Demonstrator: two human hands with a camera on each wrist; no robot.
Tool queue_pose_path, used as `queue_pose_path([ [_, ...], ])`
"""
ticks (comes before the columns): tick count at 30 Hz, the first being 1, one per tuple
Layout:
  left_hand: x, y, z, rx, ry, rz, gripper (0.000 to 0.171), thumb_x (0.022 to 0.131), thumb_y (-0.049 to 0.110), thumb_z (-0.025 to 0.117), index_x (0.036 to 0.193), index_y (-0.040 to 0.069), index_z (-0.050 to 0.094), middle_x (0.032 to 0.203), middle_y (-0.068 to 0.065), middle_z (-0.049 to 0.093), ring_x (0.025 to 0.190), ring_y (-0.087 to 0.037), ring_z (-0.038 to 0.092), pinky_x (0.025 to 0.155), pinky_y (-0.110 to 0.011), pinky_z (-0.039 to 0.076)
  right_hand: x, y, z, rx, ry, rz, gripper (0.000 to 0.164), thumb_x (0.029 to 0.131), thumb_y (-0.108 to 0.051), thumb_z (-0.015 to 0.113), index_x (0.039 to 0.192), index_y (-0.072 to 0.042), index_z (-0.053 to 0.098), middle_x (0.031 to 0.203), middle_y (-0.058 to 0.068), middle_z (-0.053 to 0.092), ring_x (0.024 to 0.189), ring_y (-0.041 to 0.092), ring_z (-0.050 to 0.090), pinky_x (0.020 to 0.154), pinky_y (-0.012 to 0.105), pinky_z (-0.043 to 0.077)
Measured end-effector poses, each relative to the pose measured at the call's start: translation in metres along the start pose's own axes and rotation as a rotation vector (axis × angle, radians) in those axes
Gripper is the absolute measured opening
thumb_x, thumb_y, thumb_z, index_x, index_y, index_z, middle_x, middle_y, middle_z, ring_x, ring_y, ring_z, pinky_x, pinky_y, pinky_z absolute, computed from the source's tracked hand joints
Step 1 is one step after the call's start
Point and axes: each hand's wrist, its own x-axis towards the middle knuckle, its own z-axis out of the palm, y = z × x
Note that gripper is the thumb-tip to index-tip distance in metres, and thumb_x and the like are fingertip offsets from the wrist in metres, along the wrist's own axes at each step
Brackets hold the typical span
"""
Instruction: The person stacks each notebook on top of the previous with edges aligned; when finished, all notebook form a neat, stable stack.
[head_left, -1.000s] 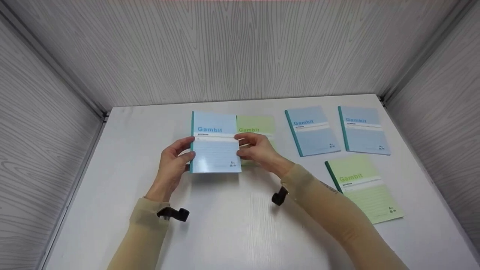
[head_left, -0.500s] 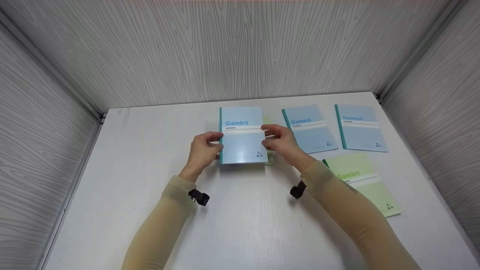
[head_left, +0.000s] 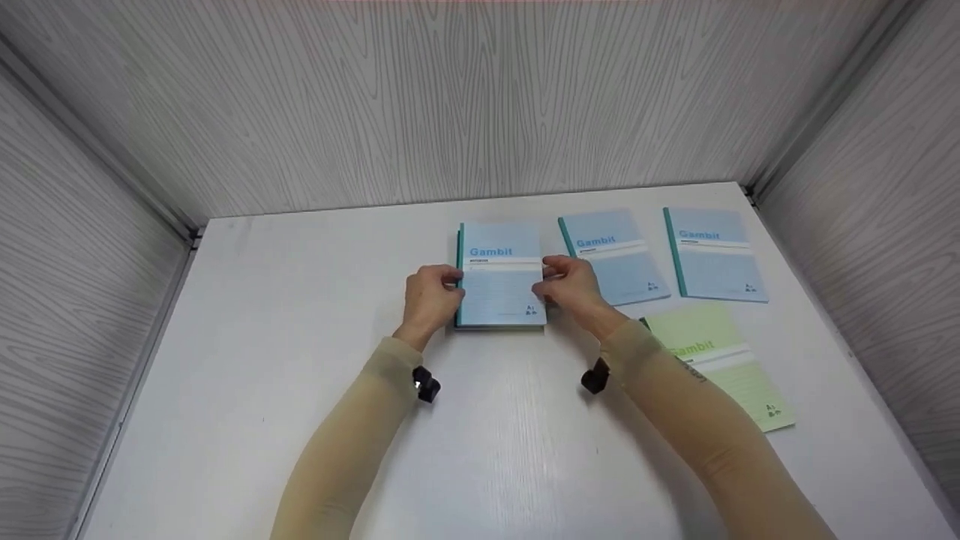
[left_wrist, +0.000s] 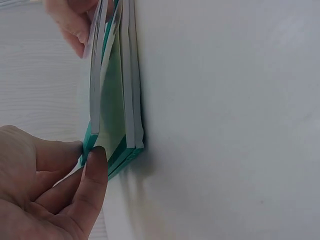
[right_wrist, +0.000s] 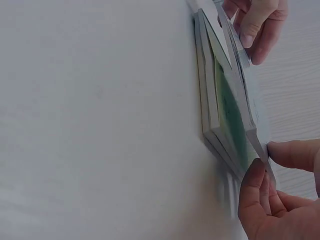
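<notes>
A blue notebook (head_left: 501, 292) with a teal spine is held level between both hands in the head view. My left hand (head_left: 433, 298) pinches its spine edge between thumb and fingers. On the opposite edge, the thumb and fingers of my right hand (head_left: 574, 289) grip the page side. Directly below lies a stack of notebooks (left_wrist: 131, 107), its upper one showing a green cover (right_wrist: 232, 117). A wedge-shaped gap separates the blue notebook from this stack in both wrist views. From the head view the stack is almost wholly hidden.
Two more blue notebooks, one (head_left: 611, 259) near the right hand and another (head_left: 716, 259) farther right, lie on the white table (head_left: 262, 315). A green notebook (head_left: 724, 364) lies partly under the right forearm's line of sight. Wood-grain panels (head_left: 465, 97) enclose the back and sides.
Both hands have carried the blue notebook rightward and lowered it over the stack, covering the green notebook that showed beside it. The other notebooks have stayed in place.
</notes>
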Motion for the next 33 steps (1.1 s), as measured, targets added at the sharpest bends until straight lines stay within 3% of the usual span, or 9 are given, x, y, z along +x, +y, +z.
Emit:
queue_pose_path([
  [7,-0.003,-0.002,0.004,0.069,0.006,0.015,0.036,0.105,0.002,0.071,0.14,0.003,0.076,0.135,-0.016,0.079,0.131,-0.032,0.074,0.115,-0.046,0.06,-0.006,0.0,0.006,-0.121,0.007,-0.023,0.061,0.096,0.0,0.079,0.155,-0.005,0.065,0.133,0.016,0.072,0.114,0.025,0.071,0.099,0.035,0.065],
  [14,-0.007,-0.006,0.009,0.123,0.044,0.079,0.031,0.103,0.0,0.07,0.133,-0.001,0.079,0.126,-0.019,0.083,0.121,-0.033,0.079,0.108,-0.047,0.064,-0.007,0.003,0.006,-0.218,0.009,-0.088,0.06,0.097,-0.002,0.078,0.155,-0.001,0.064,0.14,0.02,0.07,0.123,0.03,0.068,0.093,0.031,0.063],
  [25,-0.005,-0.006,0.01,0.1,0.036,0.045,0.035,0.105,0.001,0.068,0.139,0.0,0.076,0.133,-0.018,0.081,0.127,-0.033,0.077,0.113,-0.047,0.062,-0.008,0.003,0.005,-0.237,-0.026,-0.078,0.055,0.103,-0.007,0.075,0.157,-0.006,0.062,0.143,0.016,0.068,0.129,0.03,0.066,0.107,0.041,0.063],
  [30,-0.009,-0.003,0.009,0.098,0.006,0.06,0.036,0.107,0.004,0.068,0.142,0.001,0.074,0.139,-0.019,0.079,0.135,-0.035,0.074,0.117,-0.048,0.059,-0.011,0.003,-0.005,-0.197,-0.087,-0.049,0.06,0.104,-0.012,0.076,0.161,-0.01,0.058,0.149,0.013,0.066,0.134,0.03,0.067,0.112,0.042,0.063],
  [33,-0.014,0.0,0.009,0.097,-0.015,0.063,0.039,0.107,0.008,0.07,0.145,0.0,0.072,0.144,-0.02,0.077,0.14,-0.037,0.072,0.12,-0.049,0.057,-0.015,0.003,-0.016,-0.217,-0.132,-0.074,0.059,0.106,-0.016,0.075,0.162,-0.011,0.058,0.152,0.014,0.066,0.137,0.031,0.067,0.11,0.042,0.064],
])
